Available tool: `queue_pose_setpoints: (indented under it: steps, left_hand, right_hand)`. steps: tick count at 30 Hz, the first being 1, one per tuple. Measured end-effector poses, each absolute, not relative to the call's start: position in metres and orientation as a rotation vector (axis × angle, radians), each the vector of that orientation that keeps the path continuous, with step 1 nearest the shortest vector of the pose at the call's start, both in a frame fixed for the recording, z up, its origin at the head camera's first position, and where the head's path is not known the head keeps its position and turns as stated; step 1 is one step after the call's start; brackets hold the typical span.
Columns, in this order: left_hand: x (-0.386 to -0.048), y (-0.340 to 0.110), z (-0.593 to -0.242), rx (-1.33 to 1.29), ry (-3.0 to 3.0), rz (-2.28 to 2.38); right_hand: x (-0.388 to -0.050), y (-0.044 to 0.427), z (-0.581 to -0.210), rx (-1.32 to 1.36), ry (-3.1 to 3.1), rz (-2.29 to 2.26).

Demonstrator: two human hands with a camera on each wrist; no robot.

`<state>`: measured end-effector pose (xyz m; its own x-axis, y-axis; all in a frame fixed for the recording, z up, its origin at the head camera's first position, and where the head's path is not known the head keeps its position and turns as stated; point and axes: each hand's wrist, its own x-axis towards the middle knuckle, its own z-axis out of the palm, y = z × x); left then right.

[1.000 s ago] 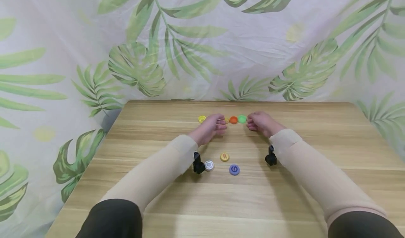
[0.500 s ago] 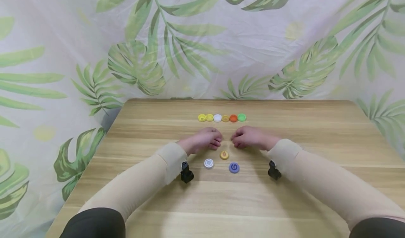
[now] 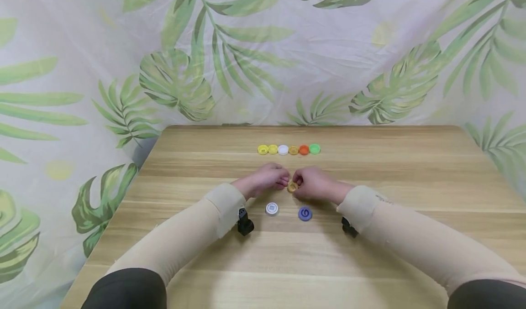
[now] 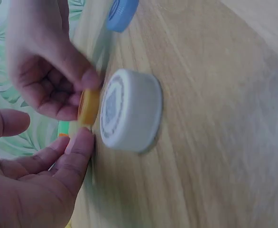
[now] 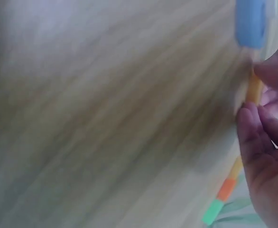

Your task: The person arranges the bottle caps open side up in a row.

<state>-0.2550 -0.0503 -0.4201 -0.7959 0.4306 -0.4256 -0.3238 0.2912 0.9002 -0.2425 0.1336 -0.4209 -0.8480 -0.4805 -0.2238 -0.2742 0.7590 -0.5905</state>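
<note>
In the head view, my right hand (image 3: 315, 183) pinches a golden-yellow cap (image 3: 292, 188), whose hollow side appears to face up. My left hand (image 3: 265, 180) is just left of it, fingers extended. In the left wrist view, the left fingertips (image 4: 84, 137) lie right at the lower edge of the cap (image 4: 88, 108); whether they touch is unclear. Towards the body, a white cap (image 3: 272, 209) and a blue cap (image 3: 305, 214) lie printed side up. The right wrist view shows the pinched cap (image 5: 254, 89) partly hidden by fingers.
A straight row of caps runs behind the hands, hollow side up: two yellow (image 3: 268, 149), white (image 3: 283, 149), golden (image 3: 293, 150), orange-red (image 3: 304, 149) and green (image 3: 314, 149). They stand on a wooden table (image 3: 394, 154) before a leaf-patterned cloth (image 3: 246, 71).
Both hands have drawn back from the row towards the body. My right hand has taken hold of the golden cap, which has moved slightly away from the body and turned over.
</note>
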Motion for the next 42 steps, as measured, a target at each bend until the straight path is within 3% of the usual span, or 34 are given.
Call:
queue_pose_setpoints:
  steps: [7, 22, 35, 42]
  left_hand:
    - [-0.256, -0.042, -0.421, -0.036, 1.827, 1.723]
    - [-0.269, -0.036, -0.423, -0.035, 1.942, 1.678]
    - [-0.292, -0.013, -0.411, -0.048, 1.925, 1.912]
    - [-0.302, 0.005, -0.409, -0.045, 1.887, 1.978]
  right_hand:
    - [-0.256, 0.142, -0.427, -0.543, 2.666, -0.923]
    - [-0.268, 0.145, -0.427, -0.559, 2.652, -0.876]
    - [-0.282, 0.158, -0.415, -0.116, 2.367, -1.518]
    - [-0.297, 0.171, -0.411, -0.012, 2.363, -1.643]
